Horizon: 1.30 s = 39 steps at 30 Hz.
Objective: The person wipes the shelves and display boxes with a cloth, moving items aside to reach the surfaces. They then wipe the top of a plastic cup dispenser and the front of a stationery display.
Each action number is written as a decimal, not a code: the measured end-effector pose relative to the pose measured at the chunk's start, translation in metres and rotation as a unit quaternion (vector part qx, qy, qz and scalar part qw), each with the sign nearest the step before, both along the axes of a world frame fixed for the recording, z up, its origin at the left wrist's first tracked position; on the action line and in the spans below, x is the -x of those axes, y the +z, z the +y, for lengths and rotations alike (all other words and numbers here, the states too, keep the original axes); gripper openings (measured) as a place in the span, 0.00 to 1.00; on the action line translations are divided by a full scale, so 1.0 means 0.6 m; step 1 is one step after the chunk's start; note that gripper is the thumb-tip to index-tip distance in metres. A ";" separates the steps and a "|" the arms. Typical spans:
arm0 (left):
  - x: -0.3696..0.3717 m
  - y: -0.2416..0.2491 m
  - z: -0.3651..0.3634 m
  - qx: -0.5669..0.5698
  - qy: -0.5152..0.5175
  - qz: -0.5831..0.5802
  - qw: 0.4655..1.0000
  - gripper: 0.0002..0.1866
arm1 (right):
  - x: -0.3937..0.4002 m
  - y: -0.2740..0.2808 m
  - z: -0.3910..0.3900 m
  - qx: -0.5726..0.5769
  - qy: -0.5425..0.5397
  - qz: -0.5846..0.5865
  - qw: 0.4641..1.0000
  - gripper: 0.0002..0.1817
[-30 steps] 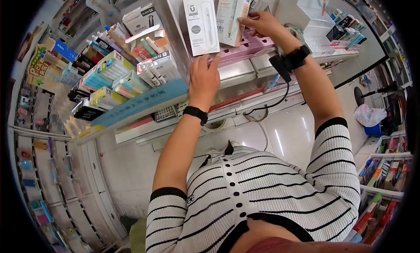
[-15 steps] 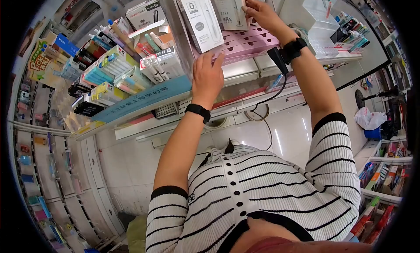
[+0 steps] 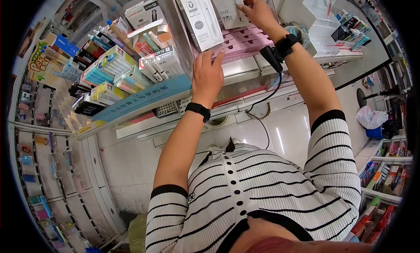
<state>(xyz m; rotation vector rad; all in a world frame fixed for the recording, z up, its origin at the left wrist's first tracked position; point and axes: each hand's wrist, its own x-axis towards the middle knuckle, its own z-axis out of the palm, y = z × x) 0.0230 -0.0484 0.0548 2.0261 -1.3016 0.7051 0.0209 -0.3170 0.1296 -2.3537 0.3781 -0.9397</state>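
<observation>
My left hand (image 3: 208, 76) rests at the front edge of a pink display tray (image 3: 247, 46), its fingers stretched out just below a white pen box (image 3: 200, 21). That box leans upright in the tray, with a pen outline printed on its front. Beside it stands a greyish-beige pen box (image 3: 226, 10). My right hand (image 3: 259, 13) has its thumb and fingers closed at this box's right edge; the far fingertips are partly hidden. Rows of small slots show on the tray's pink surface.
Left of the tray stand several boxes and cups of pens (image 3: 111, 62) behind a blue sign strip (image 3: 142, 95). A clear stepped display stand (image 3: 317, 21) is at the right. A black device (image 3: 271, 58) with a cable hangs at my right wrist. Stocked shelves (image 3: 387, 178) line the right side.
My right hand has shifted slightly left along with the edge of the greyish-beige box. The black device and its cable have swung left. My left hand stays in place.
</observation>
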 end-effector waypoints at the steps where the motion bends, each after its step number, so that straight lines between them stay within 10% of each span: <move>1: 0.000 -0.001 0.000 0.001 -0.001 0.000 1.000 0.24 | 0.004 0.010 0.010 -0.087 0.020 0.024 0.996 0.21; 8: 0.000 0.003 0.002 -0.004 -0.006 0.001 1.000 0.24 | 0.021 0.013 0.031 -0.087 -0.025 0.119 0.989 0.22; 10: 0.000 0.003 0.002 -0.001 -0.006 0.002 1.000 0.24 | 0.025 0.005 0.038 0.106 -0.103 -0.003 0.989 0.20; 16: 0.001 0.002 0.000 -0.012 0.012 -0.003 1.000 0.22 | 0.022 0.013 0.120 0.211 -0.014 -0.128 0.969 0.24; 23: -0.003 -0.002 -0.006 0.025 -0.013 0.000 1.000 0.17 | 0.005 0.014 0.232 0.067 -0.027 0.102 0.992 0.52; 39: 0.001 0.000 -0.001 -0.008 0.009 0.021 1.000 0.18 | -0.017 0.022 0.256 0.082 -0.083 0.094 0.989 0.62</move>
